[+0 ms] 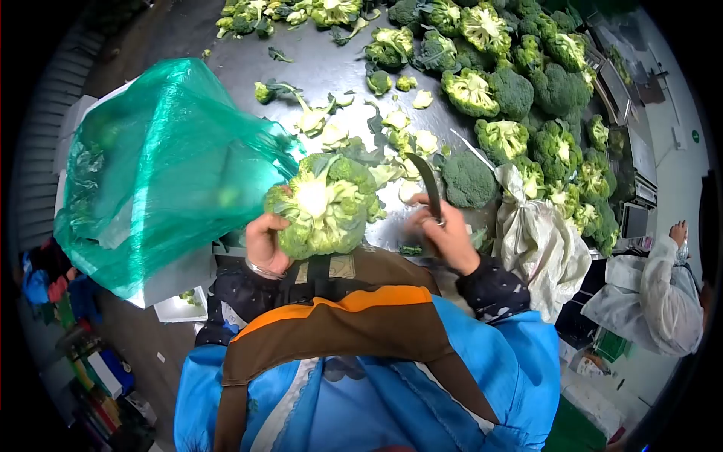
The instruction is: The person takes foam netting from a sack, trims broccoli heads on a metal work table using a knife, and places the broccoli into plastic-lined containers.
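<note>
Near the middle of the frame, the left hand [267,245] grips a broccoli head [320,207], thumb on its near left side; the fingers behind are mostly hidden. The head is turned so that its pale stem and branching underside face the camera. To the right, just below centre, the right hand [452,239], slightly blurred, is closed around the handle of a curved knife [429,184]; the dark blade points up and leftward, apart from the held head. Beyond both hands, pale broccoli trimmings [312,120] and leaves lie scattered across a shiny metal table [316,60]. A loose dark-green broccoli crown [468,179] sits just right of the blade. A large broccoli pile [512,94] fills the upper right, some pieces stem side up, others crown up. A translucent green plastic bag [181,151] spreads over the left of the frame, its gathered edge close beside the held head. Right of the right hand, a crumpled whitish sack [542,245] hangs at the table's near edge. At the far right stands another person in a whitish coat [644,294].
</note>
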Demonstrator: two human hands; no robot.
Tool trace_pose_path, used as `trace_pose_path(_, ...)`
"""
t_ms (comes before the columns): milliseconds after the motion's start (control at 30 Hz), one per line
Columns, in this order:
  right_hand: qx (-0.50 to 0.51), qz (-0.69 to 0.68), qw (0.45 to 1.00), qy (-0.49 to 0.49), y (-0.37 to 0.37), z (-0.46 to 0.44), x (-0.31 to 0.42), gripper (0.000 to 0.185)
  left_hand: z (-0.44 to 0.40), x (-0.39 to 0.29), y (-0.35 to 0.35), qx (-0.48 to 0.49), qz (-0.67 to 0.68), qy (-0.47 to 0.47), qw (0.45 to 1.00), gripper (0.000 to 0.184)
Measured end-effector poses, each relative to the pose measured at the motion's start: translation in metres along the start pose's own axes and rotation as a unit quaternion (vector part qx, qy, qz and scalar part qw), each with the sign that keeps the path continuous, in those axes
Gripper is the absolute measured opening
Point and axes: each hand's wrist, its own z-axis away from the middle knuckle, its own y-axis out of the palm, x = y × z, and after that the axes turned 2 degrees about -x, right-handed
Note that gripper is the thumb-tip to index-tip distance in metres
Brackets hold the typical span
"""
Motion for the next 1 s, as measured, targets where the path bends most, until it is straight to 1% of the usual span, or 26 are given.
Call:
trace_pose_path(67,0.014,-0.176,0.980,0.096,0.021,-0.007,0.006,0.042,0.000,0.002,0.001,0.009,0.040,-0.021,0.999,0.050)
trace_pose_path(100,0.010,-0.259,0.955,0.144,0.032,-0.011,0.010,0.048,0.002,0.002,-0.002,0.033,0.009,-0.018,0.999,0.048)
trace_pose_path(167,0.001,-0.293,0.938,0.186,0.051,-0.023,0.010,0.049,0.009,0.001,0.012,0.107,-0.008,-0.018,0.994,0.049)
trace_pose_path(200,-0.016,-0.258,0.951,0.172,0.058,-0.030,0.011,0.050,0.013,-0.002,0.021,0.143,-0.016,-0.017,0.989,0.050)
trace_pose_path(233,0.029,-0.297,0.945,0.133,0.052,-0.036,-0.006,0.049,0.012,-0.014,0.023,0.189,-0.008,-0.047,0.981,0.053)
trace_pose_path(267,0.072,-0.293,0.942,0.144,0.047,-0.040,0.001,0.052,0.012,-0.025,0.030,0.116,-0.053,-0.083,0.988,0.062)
trace_pose_path(300,0.069,-0.181,0.981,-0.026,0.059,-0.052,0.003,0.055,0.010,-0.030,0.029,0.128,-0.190,-0.102,0.968,0.067)
trace_pose_path(333,0.051,-0.112,0.992,-0.020,0.057,-0.050,0.012,0.053,0.004,-0.032,0.030,0.138,-0.325,-0.125,0.927,0.072)
trace_pose_path(367,0.035,-0.042,0.998,-0.013,0.055,-0.049,0.027,0.051,0.003,-0.038,0.040,0.129,-0.351,-0.116,0.920,0.079)
trace_pose_path(400,0.021,0.028,0.999,-0.003,0.053,-0.047,0.043,0.051,0.003,-0.040,0.042,0.133,-0.444,-0.044,0.885,0.078)
trace_pose_path(433,-0.010,0.129,0.984,-0.119,0.040,-0.042,0.034,0.041,0.004,-0.042,0.042,0.135,-0.530,0.026,0.837,0.076)
trace_pose_path(467,-0.039,0.228,0.945,-0.231,0.025,-0.036,0.026,0.032,0.007,-0.042,0.041,0.135,-0.606,0.094,0.778,0.075)
trace_pose_path(500,0.011,0.249,0.948,-0.197,0.010,-0.023,0.025,0.025,0.013,-0.039,0.040,0.128,-0.627,0.143,0.755,0.075)
trace_pose_path(533,0.061,0.270,0.947,-0.160,0.000,-0.011,0.026,0.018,0.017,-0.038,0.040,0.118,-0.626,0.150,0.756,0.073)
trace_pose_path(600,0.086,0.318,0.935,-0.134,-0.006,0.001,0.030,0.016,0.024,-0.033,0.042,0.107,-0.626,0.152,0.757,0.071)
trace_pose_path(633,0.096,0.343,0.927,-0.120,-0.009,0.006,0.034,0.015,0.024,-0.030,0.042,0.109,-0.612,0.163,0.766,0.070)
trace_pose_path(733,0.123,0.365,0.918,-0.098,-0.005,0.004,0.050,0.014,0.023,-0.027,0.048,0.119,-0.629,0.168,0.750,0.070)
trace_pose_path(767,0.119,0.389,0.908,-0.097,-0.003,0.003,0.052,0.012,0.024,-0.027,0.056,0.128,-0.637,0.160,0.743,0.068)
trace_pose_path(867,0.151,0.461,0.873,-0.045,0.007,0.001,0.050,0.011,0.023,-0.024,0.063,0.183,-0.676,0.192,0.687,0.067)
trace_pose_path(1000,0.028,0.495,0.863,-0.094,0.000,0.002,0.022,0.011,0.017,-0.013,0.039,0.100,-0.592,0.142,0.787,0.066)
